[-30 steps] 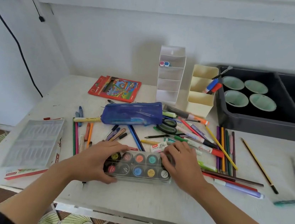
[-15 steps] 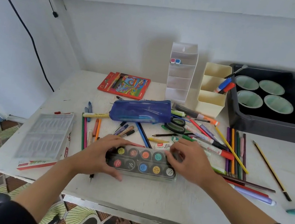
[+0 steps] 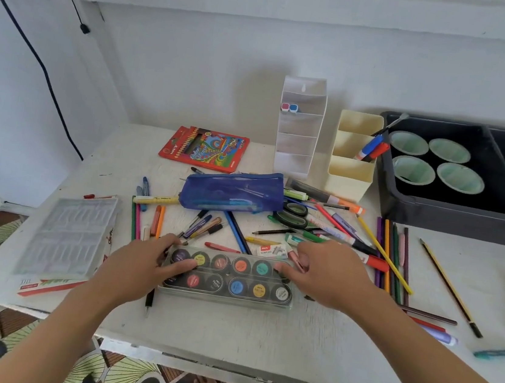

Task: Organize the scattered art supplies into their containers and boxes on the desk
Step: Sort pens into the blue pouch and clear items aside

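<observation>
Both hands are on the paint set (image 3: 233,281), near centre of the desk (image 3: 227,331), lid on and lying flat. My left hand (image 3: 140,265) grips its left end, fingers curled round the far edge and thumb pressed on the lid. My right hand (image 3: 327,273) has slid back since a second ago: it covered the right-hand pots then, now all pots show and only the thumb and curled fingertips pinch the far right corner. The set itself hasn't shifted, so I read this as the lid pressed shut and this box done. Everything else is loose: pens and pencils spread from the blue pouch (image 3: 232,193) out right. The cream organizer (image 3: 352,159) and dark tray (image 3: 433,210) at far right are mostly unfilled.
</observation>
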